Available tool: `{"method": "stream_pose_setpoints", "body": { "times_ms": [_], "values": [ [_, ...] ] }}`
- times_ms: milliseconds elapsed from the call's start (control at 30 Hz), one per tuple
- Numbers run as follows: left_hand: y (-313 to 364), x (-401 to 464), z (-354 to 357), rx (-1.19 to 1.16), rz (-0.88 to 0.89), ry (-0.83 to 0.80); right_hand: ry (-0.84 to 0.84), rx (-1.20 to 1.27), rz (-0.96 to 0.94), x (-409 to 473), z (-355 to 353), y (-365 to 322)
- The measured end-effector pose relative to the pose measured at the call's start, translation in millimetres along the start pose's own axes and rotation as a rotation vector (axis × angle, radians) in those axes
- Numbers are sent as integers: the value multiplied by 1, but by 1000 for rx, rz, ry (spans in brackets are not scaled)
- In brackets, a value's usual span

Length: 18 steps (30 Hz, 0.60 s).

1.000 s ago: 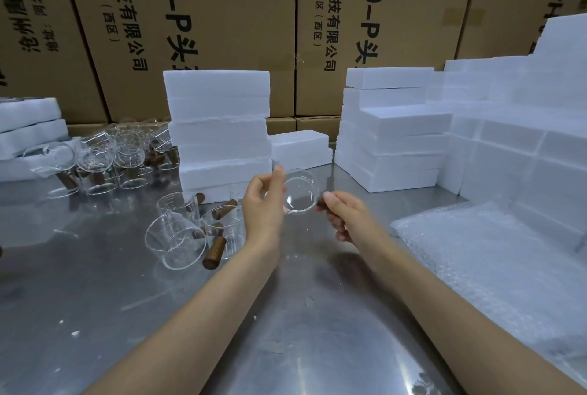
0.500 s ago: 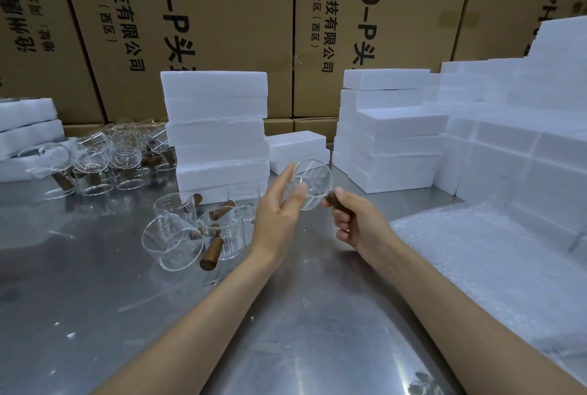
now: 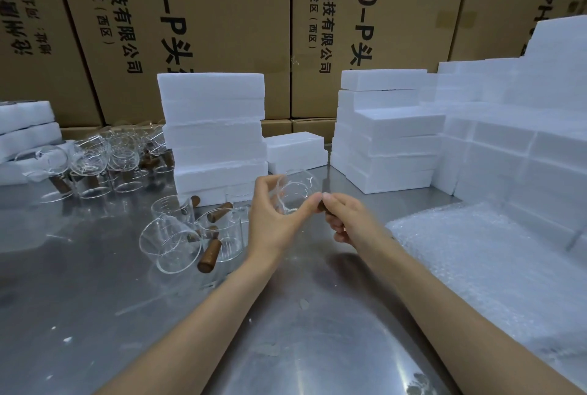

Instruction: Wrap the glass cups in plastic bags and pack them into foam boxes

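Note:
A clear glass cup (image 3: 295,193) with a brown wooden handle is held above the steel table (image 3: 95,315) at the centre. My left hand (image 3: 274,220) grips the cup's body, fingers curled around its rim and side. My right hand (image 3: 347,218) pinches the wooden handle at the cup's right. Several more glass cups with wooden handles (image 3: 190,234) lie on the table just left of my left hand. A stack of white foam boxes (image 3: 216,134) stands behind them. A pile of bubble-wrap bags (image 3: 486,271) lies at the right.
More glass cups (image 3: 104,163) crowd the far left, next to foam pieces (image 3: 25,131). Foam boxes (image 3: 387,140) are stacked at the back centre and along the right side (image 3: 524,128). A single foam box (image 3: 295,151) lies behind the cup. Cardboard cartons (image 3: 222,13) wall off the back.
The cup has tilted and dropped slightly. My left hand went from open fingers against the glass to curling around it. My right hand stays on the handle.

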<state>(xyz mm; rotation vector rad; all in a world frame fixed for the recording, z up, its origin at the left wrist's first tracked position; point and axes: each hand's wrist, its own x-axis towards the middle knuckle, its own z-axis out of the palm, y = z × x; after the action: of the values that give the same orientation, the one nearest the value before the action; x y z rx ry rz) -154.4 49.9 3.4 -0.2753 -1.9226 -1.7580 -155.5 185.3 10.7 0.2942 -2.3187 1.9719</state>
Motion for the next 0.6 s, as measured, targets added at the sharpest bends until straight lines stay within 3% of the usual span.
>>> {"method": "stream_pose_setpoints", "body": {
  "times_ms": [267, 400, 500, 600],
  "values": [
    [-3, -2, 2, 5, -96, 96, -3, -196, -114, -1, 7, 0],
    [1, 3, -3, -87, -81, -24, 7, -60, -56, -3, 4, -5],
    [-2, 0, 0, 21, 25, -124, 54, 110, 40, -3, 0, -9],
    [-5, -2, 1, 115, 102, -126, 104, 170, 102, -4, -3, -12]
  ]
}}
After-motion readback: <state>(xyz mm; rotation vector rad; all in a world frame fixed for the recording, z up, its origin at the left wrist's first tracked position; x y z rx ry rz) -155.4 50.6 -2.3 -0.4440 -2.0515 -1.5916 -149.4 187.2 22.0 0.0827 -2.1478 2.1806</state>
